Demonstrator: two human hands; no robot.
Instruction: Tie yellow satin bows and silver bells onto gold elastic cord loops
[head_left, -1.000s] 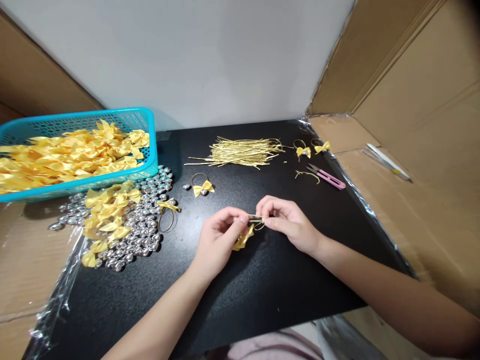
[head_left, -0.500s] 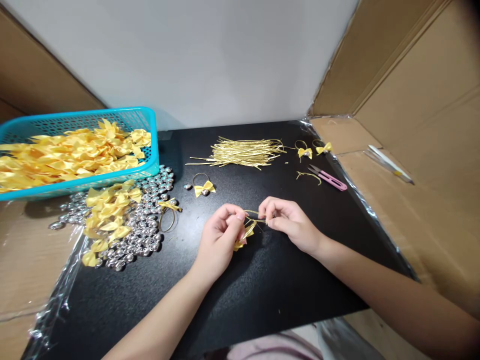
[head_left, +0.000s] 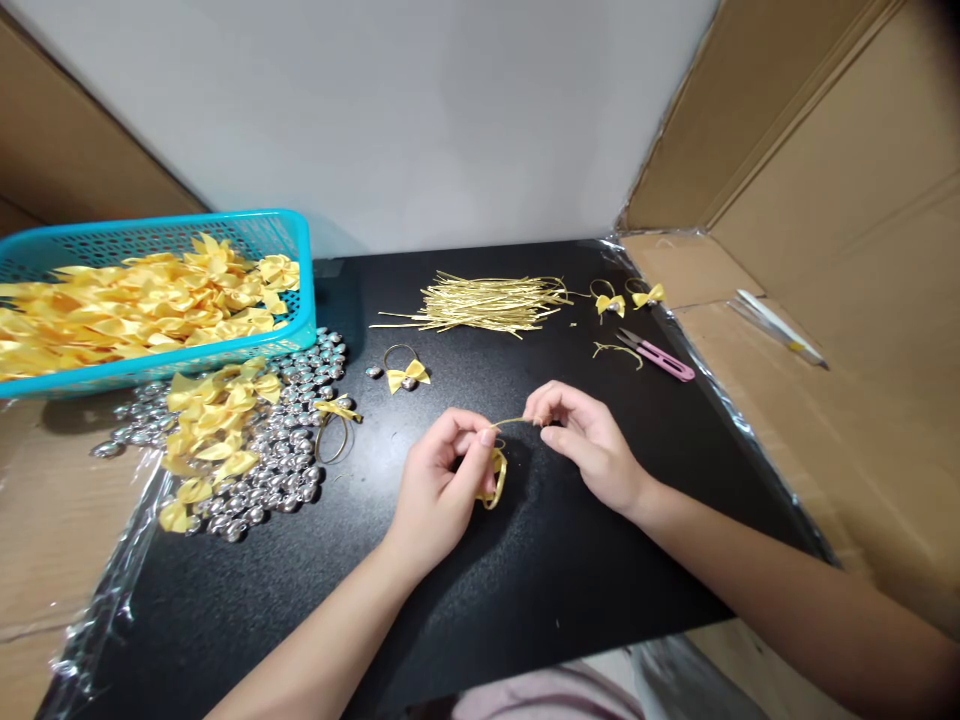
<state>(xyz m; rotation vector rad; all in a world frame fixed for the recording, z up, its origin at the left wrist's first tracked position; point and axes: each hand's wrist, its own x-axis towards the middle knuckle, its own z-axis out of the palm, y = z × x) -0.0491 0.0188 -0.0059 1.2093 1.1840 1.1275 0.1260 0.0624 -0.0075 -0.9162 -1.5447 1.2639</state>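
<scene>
A gold cord (head_left: pixel 516 421) stretches between my two hands above the black table. My left hand (head_left: pixel 448 478) pinches one end between thumb and forefinger, and a yellow ribbon bow (head_left: pixel 493 484) hangs partly hidden beneath its fingers. At the other end, my right hand (head_left: pixel 576 432) holds the cord in its fingertips. Beyond the hands lies a finished-looking yellow bow (head_left: pixel 409 376) with a silver bell and a cord loop. Another looped bow (head_left: pixel 335 410) rests to the left, beside a heap of silver bells (head_left: pixel 289 478).
A turquoise basket (head_left: pixel 307 270) full of yellow bows stands at back left. Loose bows (head_left: pixel 225 425) lie on the bells. A bundle of gold cords (head_left: pixel 491 303) is at the back. Pink thread snips (head_left: pixel 664 358) and cord scraps (head_left: pixel 619 351) sit to the right.
My right hand has drawn slightly right and up, so the cord is straighter. The strands that crossed between the hands now show as one line, and the bow has turned.
</scene>
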